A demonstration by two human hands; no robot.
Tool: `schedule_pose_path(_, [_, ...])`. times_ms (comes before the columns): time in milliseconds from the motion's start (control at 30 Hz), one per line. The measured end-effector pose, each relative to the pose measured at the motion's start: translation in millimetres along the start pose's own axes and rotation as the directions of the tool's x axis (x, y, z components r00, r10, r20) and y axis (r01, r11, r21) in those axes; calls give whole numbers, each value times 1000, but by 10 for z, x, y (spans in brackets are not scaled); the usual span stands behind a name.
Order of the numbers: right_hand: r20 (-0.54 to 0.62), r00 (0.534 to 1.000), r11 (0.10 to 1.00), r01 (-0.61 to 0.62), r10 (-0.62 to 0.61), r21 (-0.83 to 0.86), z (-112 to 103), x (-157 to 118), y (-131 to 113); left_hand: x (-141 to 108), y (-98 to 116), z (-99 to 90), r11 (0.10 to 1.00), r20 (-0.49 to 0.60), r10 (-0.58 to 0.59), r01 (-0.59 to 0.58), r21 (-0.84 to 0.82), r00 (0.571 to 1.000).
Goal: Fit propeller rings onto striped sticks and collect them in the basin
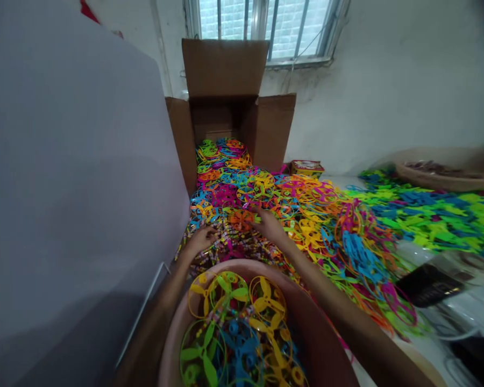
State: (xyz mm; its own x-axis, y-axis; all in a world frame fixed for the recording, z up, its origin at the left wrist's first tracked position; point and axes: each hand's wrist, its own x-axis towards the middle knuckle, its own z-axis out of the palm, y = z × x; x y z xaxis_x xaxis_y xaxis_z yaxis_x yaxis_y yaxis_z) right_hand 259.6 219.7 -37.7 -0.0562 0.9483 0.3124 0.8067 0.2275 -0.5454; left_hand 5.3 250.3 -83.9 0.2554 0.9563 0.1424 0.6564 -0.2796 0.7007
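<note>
My left hand [204,238] is low over a pile of thin beaded sticks [226,242], its fingers curled together; what they hold, if anything, is too small to make out. Across from it, my right hand [269,224] has thumb and fingers at the edge of an orange propeller ring [241,219] and appears to grip it. Just below both hands stands a pink tub [242,264], with yellow, green and blue propeller rings [237,344] and some beaded sticks inside. More coloured rings [262,183] lie heaped beyond my hands.
An open cardboard box [276,126] lies on its side, rings spilling out. A pale panel [84,188] borders the left. Green and blue plastic pieces [439,215] spread at right beside a wide basin [460,183]. A small yellow-red box [307,168] sits by the wall.
</note>
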Motion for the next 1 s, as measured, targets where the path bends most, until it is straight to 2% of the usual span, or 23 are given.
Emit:
schedule_pose_path(100, [-2,1000,997,-3,2,-81,273,138,-89,35,-54,144,999,4,8,-8,52,1000])
schedule_pose_path(233, [-23,1000,997,-14,12,-81,436,146,-115,80,-42,110,998,-28,-24,26,55,999])
schedule_pose_path(333, [-86,996,1000,-29,29,1,407,150,-71,151,24,42,999,-133,-47,44,-27,990])
schedule_pose_path(467, [-167,983,975,-43,81,219,272,159,-63,246,253,14,968,-284,-113,41,-246,952])
schedule_pose_path(600, [-116,989,892,-30,92,452,157,-18,-182,198,575,52,877,-264,-99,-41,-480,959])
schedule_pose_path(633, [-68,994,840,-40,91,542,137,-99,-226,157,646,66,851,-248,-77,-66,-522,966])
schedule_pose_path(667, [7,996,742,-74,93,666,120,-188,-270,109,707,81,827,-236,-55,-89,-556,970])
schedule_pose_path(733, [181,981,428,-195,73,883,101,-366,-353,2,791,110,788,-229,-21,-124,-603,973])
schedule_pose_path(767, [246,968,268,-251,51,930,101,-444,-387,-50,813,123,773,-230,-10,-138,-619,973])
schedule_pose_path(800, [286,957,156,-289,41,945,107,-511,-414,-100,823,134,761,-232,-3,-148,-632,973])
schedule_pose_path(833, [301,952,111,-305,51,946,119,-564,-433,-146,824,143,749,-236,-1,-156,-644,972])
schedule_pose_path(1000, [299,934,69,-317,195,946,207,-658,-436,-319,776,158,708,-286,-16,-191,-680,958])
